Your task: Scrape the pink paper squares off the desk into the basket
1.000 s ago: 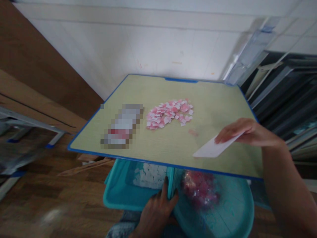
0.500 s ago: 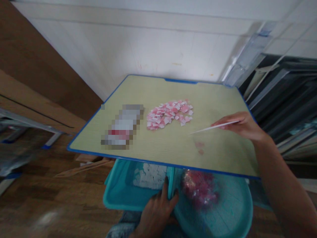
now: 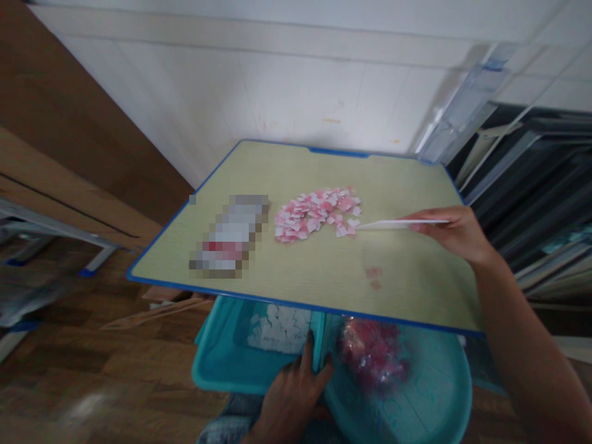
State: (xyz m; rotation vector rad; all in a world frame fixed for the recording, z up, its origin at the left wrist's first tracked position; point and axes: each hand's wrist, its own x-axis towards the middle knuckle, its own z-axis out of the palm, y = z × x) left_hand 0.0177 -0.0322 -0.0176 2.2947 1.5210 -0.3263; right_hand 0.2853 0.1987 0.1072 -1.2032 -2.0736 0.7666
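Observation:
My right hand (image 3: 456, 231) pinches a thin, flat white tool (image 3: 386, 224) that tapers to a point, its exact kind unclear. The tip reaches the right edge of a pile of small pink and white square pieces (image 3: 308, 213) on a pale yellow, blue-edged board (image 3: 305, 277). Below the board's front edge, my left hand (image 3: 298, 388) grips the adjoining rims of a teal rectangular tray (image 3: 231, 387) and a round teal basin (image 3: 466, 388). White square pieces (image 3: 280, 330) lie in the tray. Inside the basin is a clear bag of pink pieces (image 3: 374, 357).
A pixelated flat object (image 3: 235, 231) lies at the board's left. The board's back edge faces a white wall (image 3: 277, 80). Dark panels (image 3: 546, 160) lean at the right, with a clear plastic piece (image 3: 456, 111) before them. Brown cardboard (image 3: 69, 111) stands left.
My right hand has levelled the white tool and raised its tip up the view, to the edge of the pink pieces. My left hand has stayed put.

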